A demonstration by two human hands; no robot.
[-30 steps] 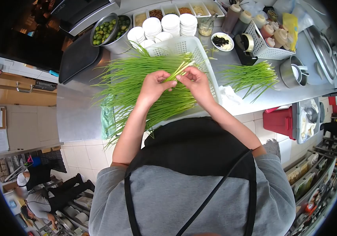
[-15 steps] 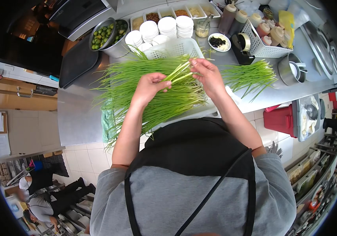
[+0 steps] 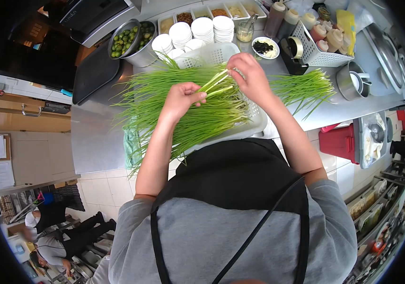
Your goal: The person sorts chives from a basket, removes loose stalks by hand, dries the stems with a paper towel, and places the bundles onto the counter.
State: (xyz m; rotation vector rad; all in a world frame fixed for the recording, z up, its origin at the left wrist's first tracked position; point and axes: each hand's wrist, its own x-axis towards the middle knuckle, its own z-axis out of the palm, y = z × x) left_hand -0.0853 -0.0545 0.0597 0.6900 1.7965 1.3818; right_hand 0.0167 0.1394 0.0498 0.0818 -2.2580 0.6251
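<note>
A large heap of long green stalks [image 3: 198,118] lies across a white perforated basket [image 3: 259,120], green tips to the left and pale ends to the right. Above the heap, my left hand [image 3: 182,100] is closed round a few stalks [image 3: 216,81] whose pale ends point up and right. My right hand [image 3: 250,75] pinches at those pale ends, thumb and forefinger together. A smaller bunch of green stalks [image 3: 304,87] rests on the steel counter [image 3: 93,137] to the right of the basket.
Stacked white cups [image 3: 202,29], a bowl of green citrus fruits [image 3: 126,40], a small dish [image 3: 265,48] and a tape dispenser [image 3: 293,59] stand behind. Farther right are a basket of bottles [image 3: 321,52] and a metal pot [image 3: 351,81]. Two people [image 3: 53,236] are at lower left.
My right hand has moved up and right, from beside my left hand to the stalks' pale ends. My left hand has shifted slightly left, still holding the stalks.
</note>
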